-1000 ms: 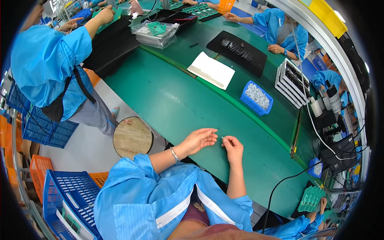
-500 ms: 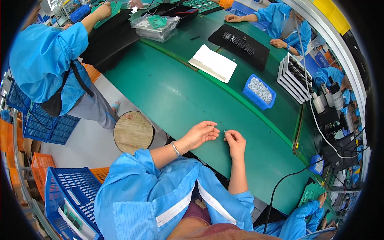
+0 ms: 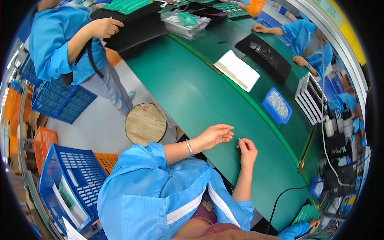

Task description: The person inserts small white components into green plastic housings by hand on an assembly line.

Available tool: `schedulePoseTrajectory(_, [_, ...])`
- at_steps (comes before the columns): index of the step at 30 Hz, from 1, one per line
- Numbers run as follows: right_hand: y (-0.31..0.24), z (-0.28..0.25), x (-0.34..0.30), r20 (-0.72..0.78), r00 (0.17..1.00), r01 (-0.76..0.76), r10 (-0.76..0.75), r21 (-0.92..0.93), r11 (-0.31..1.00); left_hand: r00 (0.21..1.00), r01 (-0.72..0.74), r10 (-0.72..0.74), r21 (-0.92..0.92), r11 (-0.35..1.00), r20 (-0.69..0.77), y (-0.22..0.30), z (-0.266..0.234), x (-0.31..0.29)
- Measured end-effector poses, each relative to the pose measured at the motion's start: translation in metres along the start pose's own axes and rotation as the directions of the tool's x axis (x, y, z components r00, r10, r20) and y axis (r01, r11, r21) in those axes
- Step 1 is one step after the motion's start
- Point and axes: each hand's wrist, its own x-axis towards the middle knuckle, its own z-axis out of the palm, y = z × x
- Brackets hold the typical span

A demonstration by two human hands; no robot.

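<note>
Above the near part of the green table, my left hand (image 3: 216, 137) is held with thumb and forefinger together at the tips. A tiny dark speck shows by those tips, too small to name; the other fingers curve loosely below. My right hand (image 3: 248, 153) pinches a tiny pale piece (image 3: 239, 139) between thumb and forefinger. Its kind cannot be made out. The two hands are close together but apart, fingertips facing each other over the bare green tabletop (image 3: 192, 96).
A blue bin of small pale parts (image 3: 277, 105), a white sheet (image 3: 237, 71) and a black mat (image 3: 264, 58) with small pieces lie beyond a green ridge. White trays (image 3: 311, 99) stand right. A round stool (image 3: 145, 124) and blue crate (image 3: 76, 180) are left. Co-workers stand around.
The whole view has shifted, so the table and hands sit farther right in it. My hands keep nearly the same pose. The co-worker at left has drawn a hand back from the green tray.
</note>
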Motion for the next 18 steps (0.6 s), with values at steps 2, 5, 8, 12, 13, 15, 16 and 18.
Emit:
schedulePoseTrajectory(2, [-0.001,0.002,-0.003,0.021,1.000,0.011,-0.011,-0.013,1.000,1.000,-0.003,0.003,-0.011,1.000,-0.007,0.006,0.002,-0.006])
schedulePoseTrajectory(5, [0.000,0.004,-0.007,0.020,0.999,0.025,-0.025,-0.006,1.000,0.999,-0.013,0.012,-0.040,0.999,-0.032,0.015,-0.004,-0.011])
schedulePoseTrajectory(8, [0.000,0.005,-0.009,0.005,1.000,0.025,-0.025,0.021,0.999,0.996,-0.058,0.057,-0.017,0.998,-0.070,0.025,-0.008,-0.018])
schedulePoseTrajectory(12, [0.001,0.004,-0.008,-0.031,0.998,0.050,-0.047,0.074,0.996,0.991,-0.100,0.099,-0.009,0.995,-0.091,0.041,-0.008,-0.033])
schedulePoseTrajectory(13, [0.002,0.005,-0.008,-0.048,0.997,0.067,-0.062,0.117,0.991,0.992,-0.104,0.102,-0.024,0.994,-0.071,0.045,-0.008,-0.037])
schedulePoseTrajectory(15, [0.001,0.006,-0.009,-0.038,0.997,0.073,-0.067,0.178,0.981,0.993,-0.075,0.073,-0.014,0.997,-0.087,0.051,-0.003,-0.046])
schedulePoseTrajectory(16, [0.001,0.007,-0.008,-0.029,0.997,0.081,-0.076,0.241,0.967,0.994,-0.048,0.047,-0.002,0.999,-0.103,0.054,0.000,-0.051])
schedulePoseTrajectory(18, [-0.003,0.009,-0.009,-0.013,0.996,0.092,-0.092,0.276,0.957,0.997,-0.013,0.016,0.046,0.999,-0.069,0.056,0.001,-0.059])
